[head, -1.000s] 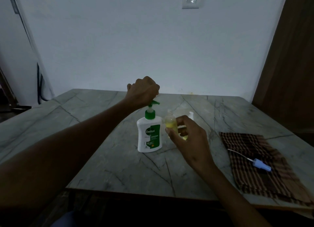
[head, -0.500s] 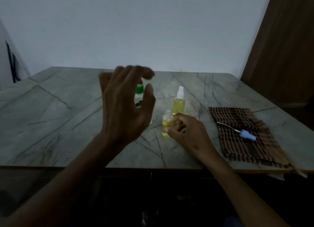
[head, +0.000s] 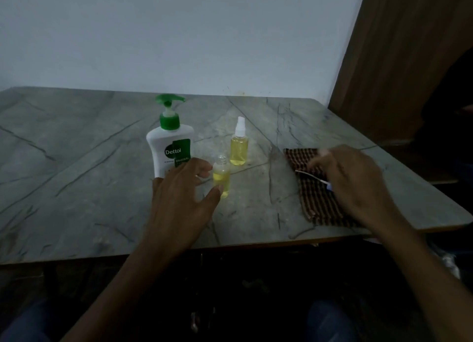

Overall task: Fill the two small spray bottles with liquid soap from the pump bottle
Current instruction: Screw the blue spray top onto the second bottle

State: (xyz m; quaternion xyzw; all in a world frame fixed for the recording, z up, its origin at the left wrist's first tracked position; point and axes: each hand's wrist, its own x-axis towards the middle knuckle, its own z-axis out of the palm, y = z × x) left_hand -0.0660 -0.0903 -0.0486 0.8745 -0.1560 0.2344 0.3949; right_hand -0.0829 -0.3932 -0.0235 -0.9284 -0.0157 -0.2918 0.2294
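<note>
On the marble bench [head: 76, 188] the white pump bottle [head: 170, 147] stands upright, green pump on top. Just right of it stands the uncapped small spray bottle [head: 221, 179], partly filled with yellow liquid; the left hand [head: 183, 200] reaches for it, grip wide, thumb at its near side. Farther right stands the capped spray bottle [head: 239, 145], full. The right hand [head: 355, 182] hovers blurred over the checked cloth [head: 317, 208] and the spray head [head: 329, 186]; I cannot tell its grip.
</note>
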